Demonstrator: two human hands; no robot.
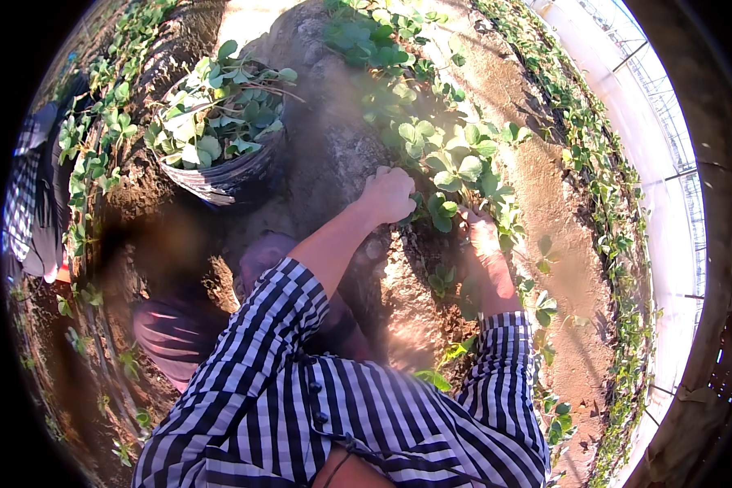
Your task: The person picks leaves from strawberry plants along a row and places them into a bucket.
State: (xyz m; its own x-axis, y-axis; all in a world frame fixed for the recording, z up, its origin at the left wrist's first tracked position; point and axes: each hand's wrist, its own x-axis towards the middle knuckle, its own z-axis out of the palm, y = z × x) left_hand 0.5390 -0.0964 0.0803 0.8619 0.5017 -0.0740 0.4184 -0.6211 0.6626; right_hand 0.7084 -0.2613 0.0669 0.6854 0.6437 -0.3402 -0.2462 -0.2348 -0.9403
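Note:
My left hand (390, 194) is curled into a fist at the left side of a strawberry plant (457, 161). Dark green strawberry leaves (410, 210) stick out from under its fingers. Low at the right side of the same plant, my right hand (480, 235) has its fingertips bent in among the stems. Leaves and shade hide what those fingertips touch. Up and to the left stands a dark bucket (219, 180), heaped with cut strawberry leaves and stems (219, 116).
Strawberry rows run along both sides, with a sandy strip (561, 244) right of my plant. White plastic sheeting (653, 152) on a frame borders the far right. At the left edge another person in a checked garment (24, 195) is partly visible. My knee (177, 335) is beneath my left arm.

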